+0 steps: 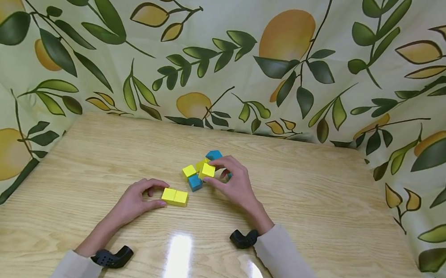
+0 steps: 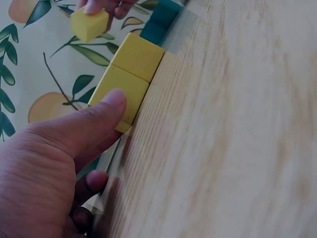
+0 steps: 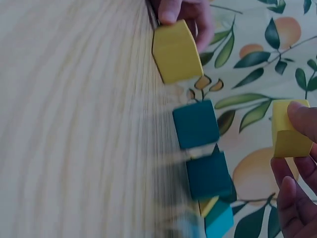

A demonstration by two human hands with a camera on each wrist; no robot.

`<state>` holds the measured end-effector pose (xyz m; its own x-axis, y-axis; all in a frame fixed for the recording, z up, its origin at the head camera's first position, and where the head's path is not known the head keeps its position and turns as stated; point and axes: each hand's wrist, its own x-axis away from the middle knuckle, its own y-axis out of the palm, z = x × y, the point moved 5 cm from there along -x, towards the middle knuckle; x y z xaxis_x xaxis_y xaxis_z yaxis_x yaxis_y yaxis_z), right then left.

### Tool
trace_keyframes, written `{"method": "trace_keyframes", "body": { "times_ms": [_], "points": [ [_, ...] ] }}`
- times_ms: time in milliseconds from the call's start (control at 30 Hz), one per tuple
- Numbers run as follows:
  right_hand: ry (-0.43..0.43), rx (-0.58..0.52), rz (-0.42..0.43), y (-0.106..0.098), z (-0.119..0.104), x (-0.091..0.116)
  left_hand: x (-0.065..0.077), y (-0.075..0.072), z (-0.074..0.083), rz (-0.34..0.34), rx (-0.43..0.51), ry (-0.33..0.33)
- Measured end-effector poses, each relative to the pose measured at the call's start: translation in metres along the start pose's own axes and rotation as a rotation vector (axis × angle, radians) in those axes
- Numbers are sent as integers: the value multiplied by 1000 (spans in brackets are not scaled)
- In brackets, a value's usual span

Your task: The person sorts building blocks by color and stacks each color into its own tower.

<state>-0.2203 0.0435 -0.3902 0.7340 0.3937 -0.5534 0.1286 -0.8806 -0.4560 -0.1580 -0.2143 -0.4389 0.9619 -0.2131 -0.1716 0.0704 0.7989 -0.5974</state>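
Two yellow cubes stand side by side on the table, and my left hand (image 1: 136, 200) pinches the left one (image 2: 119, 87) between thumb and fingers. The right one (image 1: 181, 198) touches it. Held in the fingertips of my right hand (image 1: 238, 185) is another yellow cube (image 3: 287, 141), raised clear of the table in the right wrist view. Beneath and around that hand lies a loose group: a blue cube (image 1: 195, 183) in front, a yellow cube (image 1: 188, 171) to its left, and a blue cube (image 1: 214, 154) at the back. The right hand and its cube partly hide the group.
The pale wooden table (image 1: 307, 187) ends at the back against a hanging cloth (image 1: 226, 18) printed with fruit and leaves. Similar cloth hangs along both sides. Black camera mounts sit on the left wrist (image 1: 112, 257) and right wrist (image 1: 243, 239). Light glares off the front of the tabletop.
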Motion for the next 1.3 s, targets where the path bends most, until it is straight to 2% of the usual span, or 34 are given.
{"method": "trace_keyframes", "body": {
  "times_ms": [200, 667, 967, 1300],
  "points": [
    [-65, -42, -12, 16, -13, -4, -1, -1, 0, 5, 9, -4],
    [-156, -27, -99, 62, -32, -4, 0, -3, -2, 6, 14, 13],
    [-105, -35, -142, 76, -34, 1, 0, -3, -1, 7, 13, 1],
    [-82, 52, -167, 84, -32, 6, 1, -3, 1, 7, 74, 5]
  ]
}}
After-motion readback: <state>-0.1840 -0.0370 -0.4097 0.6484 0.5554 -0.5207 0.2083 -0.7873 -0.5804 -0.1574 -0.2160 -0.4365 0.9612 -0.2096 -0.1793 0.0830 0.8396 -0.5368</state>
